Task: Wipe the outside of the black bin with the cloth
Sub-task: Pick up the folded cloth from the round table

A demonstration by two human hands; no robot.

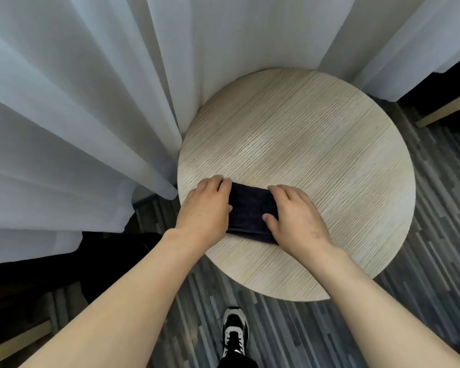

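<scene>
A dark navy cloth (250, 211) lies folded on the near left part of a round, light wood table (329, 155). My left hand (205, 208) holds the cloth's left edge, fingers curled over its far corner and thumb on top. My right hand (295, 216) holds its right edge the same way, thumb pressed on the fabric. The cloth's middle shows between the two hands. A black shape (112, 258) stands on the floor left of the table, under my left forearm; I cannot tell whether it is the bin.
White sheer curtains (77, 115) hang behind and left of the table, touching its rim. The floor is striped grey carpet (422, 261). My shoe (234, 330) stands just before the table. A wooden furniture leg (446, 110) sits at far right.
</scene>
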